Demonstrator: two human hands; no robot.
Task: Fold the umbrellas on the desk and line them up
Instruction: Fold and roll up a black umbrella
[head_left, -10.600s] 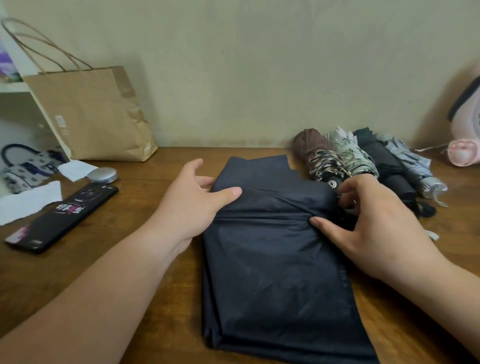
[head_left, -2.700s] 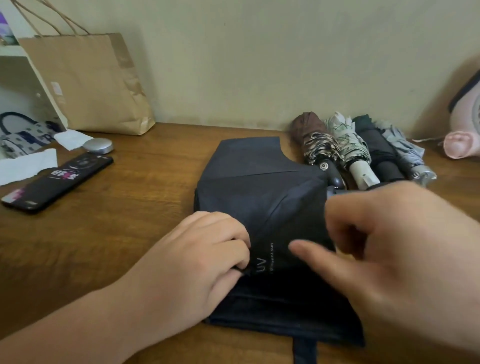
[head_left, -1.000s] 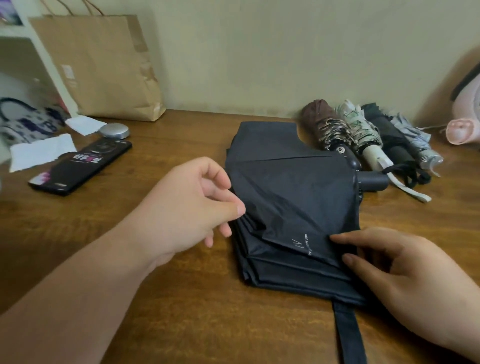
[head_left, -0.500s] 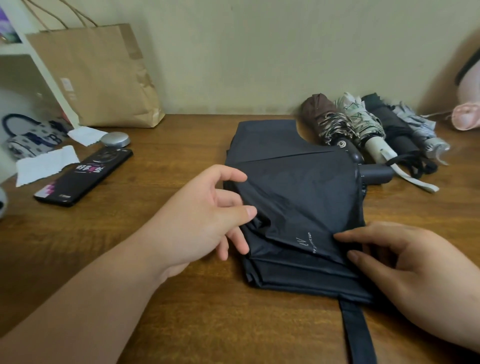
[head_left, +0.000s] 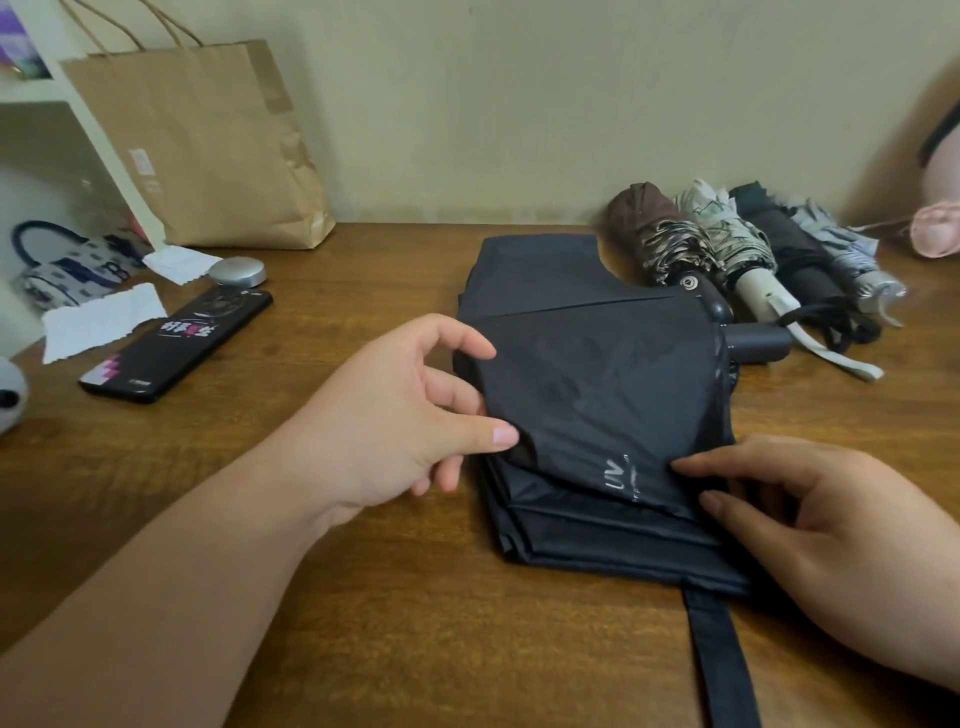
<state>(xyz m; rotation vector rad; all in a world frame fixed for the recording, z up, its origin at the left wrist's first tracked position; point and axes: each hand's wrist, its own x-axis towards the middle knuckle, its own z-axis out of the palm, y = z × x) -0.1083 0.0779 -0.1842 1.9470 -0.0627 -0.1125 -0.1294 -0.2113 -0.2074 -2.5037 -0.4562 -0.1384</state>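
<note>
The dark umbrella (head_left: 597, 374) lies flat on the bench (head_left: 363, 597) by four rolled umbrellas (head_left: 727, 244), the left hand (head_left: 384, 415) pinching its left edge and the right hand (head_left: 831, 530) pressing its near corner with straight fingers.

Strap (head_left: 722, 670) cut off btm edge; pink obj (head_left: 940, 228) cropped rt; print under UV logo (head_left: 615, 474) unreadable.

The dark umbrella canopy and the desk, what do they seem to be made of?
Dark umbrella canopy: thin synthetic fabric, probably, matte with faint sheen; it folds in sharp creases. Desk: wood or wood veneer, brown, semi-gloss; grain streaks show.
</note>
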